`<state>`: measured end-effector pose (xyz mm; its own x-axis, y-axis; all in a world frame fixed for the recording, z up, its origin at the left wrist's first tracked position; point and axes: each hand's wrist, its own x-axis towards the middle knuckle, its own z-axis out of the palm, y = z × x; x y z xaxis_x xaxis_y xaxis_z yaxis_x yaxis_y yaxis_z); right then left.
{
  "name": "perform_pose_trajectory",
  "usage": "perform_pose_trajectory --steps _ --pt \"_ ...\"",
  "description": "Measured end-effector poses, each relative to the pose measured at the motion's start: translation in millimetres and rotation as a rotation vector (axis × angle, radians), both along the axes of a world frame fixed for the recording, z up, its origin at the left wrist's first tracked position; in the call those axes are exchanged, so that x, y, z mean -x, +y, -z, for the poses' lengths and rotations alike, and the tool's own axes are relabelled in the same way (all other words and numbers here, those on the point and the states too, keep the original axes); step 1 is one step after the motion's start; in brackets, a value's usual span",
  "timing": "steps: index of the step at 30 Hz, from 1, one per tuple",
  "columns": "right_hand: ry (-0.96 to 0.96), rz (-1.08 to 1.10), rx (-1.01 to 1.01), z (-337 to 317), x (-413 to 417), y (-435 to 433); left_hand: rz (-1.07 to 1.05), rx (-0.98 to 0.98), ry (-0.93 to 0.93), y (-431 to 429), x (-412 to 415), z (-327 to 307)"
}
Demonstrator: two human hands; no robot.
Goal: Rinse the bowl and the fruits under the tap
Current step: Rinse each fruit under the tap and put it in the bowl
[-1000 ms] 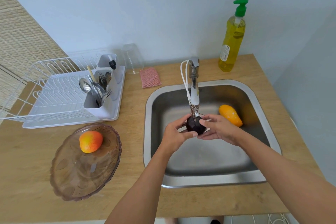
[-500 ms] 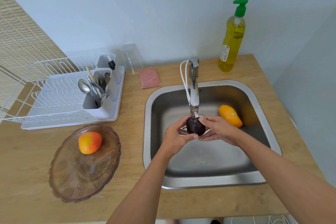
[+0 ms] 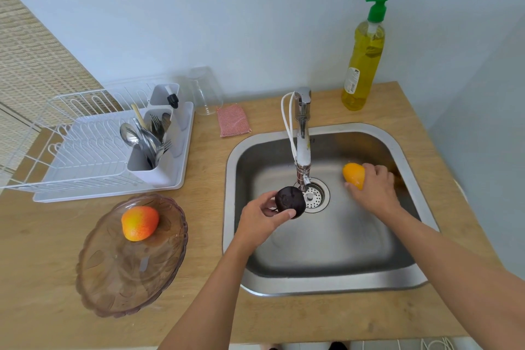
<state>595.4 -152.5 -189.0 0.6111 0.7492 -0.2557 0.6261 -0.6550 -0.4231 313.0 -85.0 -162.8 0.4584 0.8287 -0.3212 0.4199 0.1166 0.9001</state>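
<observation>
My left hand (image 3: 262, 217) grips a dark purple fruit (image 3: 289, 202) just left of the tap spout (image 3: 302, 156), over the steel sink (image 3: 244, 273). At the sink's right side my right hand (image 3: 373, 190) closes over an orange mango (image 3: 353, 175) that rests against the sink wall. A brownish glass bowl (image 3: 125, 273) stands on the counter left of the sink, with a red-and-yellow mango (image 3: 139, 222) inside it. I cannot tell whether water runs from the tap.
A white dish rack (image 3: 85, 150) with a cutlery holder (image 3: 150, 148) fills the back left. An upturned clear glass (image 3: 206, 91) and a pink scrub pad (image 3: 233, 123) lie behind the sink. A yellow soap bottle (image 3: 363, 60) stands at the back right.
My right hand left the dark fruit and went right onto the orange mango. My left hand carried the dark fruit slightly left, away from under the spout.
</observation>
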Motion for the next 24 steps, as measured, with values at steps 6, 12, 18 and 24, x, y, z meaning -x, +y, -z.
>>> perform_pose_trajectory --steps 6,12,18,24 --pt "-0.017 -0.027 0.112 9 -5 9 -0.049 -0.037 0.034 1 23 -11" --pt "-0.046 -0.041 0.130 21 -1 9 -0.111 -0.071 0.029 6 46 -24" --pt "-0.035 -0.029 0.075 29 7 5 -0.230 -0.129 -0.031 5 75 -41" --pt "0.065 -0.135 -0.028 27 30 10 -0.393 -0.279 -0.033 3 140 -52"
